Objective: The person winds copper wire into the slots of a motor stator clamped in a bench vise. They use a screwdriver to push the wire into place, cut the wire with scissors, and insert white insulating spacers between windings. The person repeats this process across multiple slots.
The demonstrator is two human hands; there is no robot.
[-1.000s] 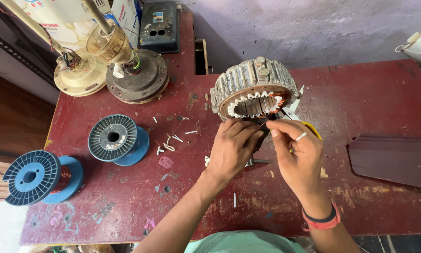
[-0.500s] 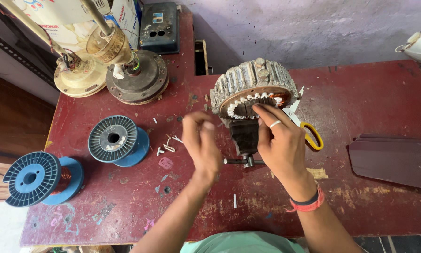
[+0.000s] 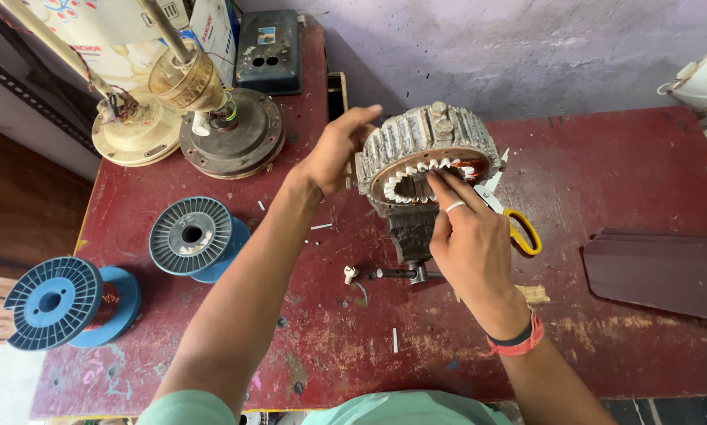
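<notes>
On vise-held stator (image 3: pixel 428 153): left hand (image 3: pixel 334 149) at rim, right hand (image 3: pixel 468 236) inside

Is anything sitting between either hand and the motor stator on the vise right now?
Nothing visible. The left hand already grips the outer left edge of the stator, and the right hand has its fingers at the white slot liners in the bore. The yellow-handled scissors lie just behind the right hand, off to the side and not in the way.

The scene is being lit brightly and evenly by soft daylight. Only faint shadows are being cast on the red table (image 3: pixel 629 181). Straight edges are being bowed by wide-angle distortion near the corners.
</notes>
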